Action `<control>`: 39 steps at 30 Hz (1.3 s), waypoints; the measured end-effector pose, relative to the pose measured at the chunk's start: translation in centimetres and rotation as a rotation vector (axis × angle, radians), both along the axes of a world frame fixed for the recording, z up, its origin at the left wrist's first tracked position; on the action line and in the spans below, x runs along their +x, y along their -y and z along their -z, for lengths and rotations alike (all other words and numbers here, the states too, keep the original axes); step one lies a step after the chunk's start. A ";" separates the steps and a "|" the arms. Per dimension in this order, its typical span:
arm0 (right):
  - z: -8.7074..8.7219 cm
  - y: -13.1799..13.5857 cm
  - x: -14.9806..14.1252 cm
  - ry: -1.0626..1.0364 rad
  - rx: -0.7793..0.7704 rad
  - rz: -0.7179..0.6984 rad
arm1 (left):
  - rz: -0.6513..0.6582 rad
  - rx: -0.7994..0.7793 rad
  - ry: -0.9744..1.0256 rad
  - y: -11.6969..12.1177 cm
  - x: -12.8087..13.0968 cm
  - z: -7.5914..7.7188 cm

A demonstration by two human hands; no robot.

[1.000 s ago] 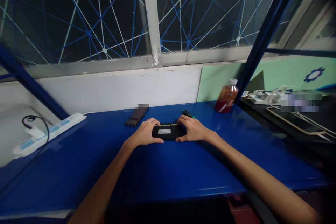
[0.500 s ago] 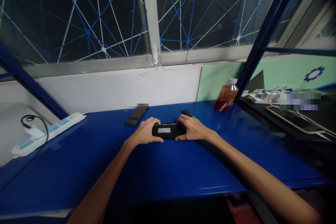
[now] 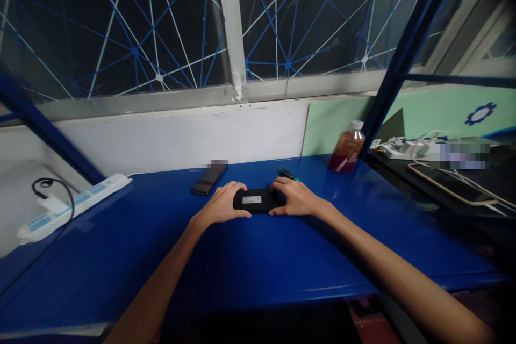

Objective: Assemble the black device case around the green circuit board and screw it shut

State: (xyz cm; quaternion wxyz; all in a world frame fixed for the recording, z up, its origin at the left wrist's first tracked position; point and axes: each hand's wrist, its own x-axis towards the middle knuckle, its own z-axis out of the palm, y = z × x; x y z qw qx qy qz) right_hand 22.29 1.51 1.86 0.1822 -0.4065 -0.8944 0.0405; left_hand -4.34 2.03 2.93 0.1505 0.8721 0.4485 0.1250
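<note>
A flat black box-like object (image 3: 262, 207) with a pale printed label (image 3: 252, 200) is between my two hands, at or just above the blue tabletop; I cannot tell which. My left hand (image 3: 223, 203) grips its left end, thumb along the near edge and fingers over the far edge. At the right end, my right hand (image 3: 296, 198) holds it the same way. Behind my left hand lies a dark phone (image 3: 209, 177). A small dark-and-green item (image 3: 287, 173), partly hidden, lies behind my right hand.
On the blue table (image 3: 242, 263), a white power strip (image 3: 80, 207) with a black cable lies at the left. A bottle of reddish-orange drink (image 3: 346, 150) stands at the back right. Beyond it, a darker surface carries cables and another phone (image 3: 451, 185). Blue frame posts (image 3: 397, 75) flank the table.
The light line and yellowish spot along the black object's far edge are no longer visible; its top looks plain black there. Both hands keep nearly the same place and grip.
</note>
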 end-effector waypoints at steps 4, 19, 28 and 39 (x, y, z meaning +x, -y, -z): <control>0.0 0.1 0.0 -0.010 -0.010 -0.008 | 0.014 0.019 -0.001 0.0 0.0 0.0; 0.3 -0.1 0.1 -0.053 -0.042 -0.027 | 0.075 0.084 0.001 -0.3 -0.6 0.8; 0.2 -0.6 0.7 -0.001 0.094 -0.006 | 0.029 0.069 -0.067 -0.3 -1.1 0.1; 1.0 -1.0 0.7 -0.044 0.015 -0.043 | -0.042 0.007 -0.077 -0.9 -2.1 -0.4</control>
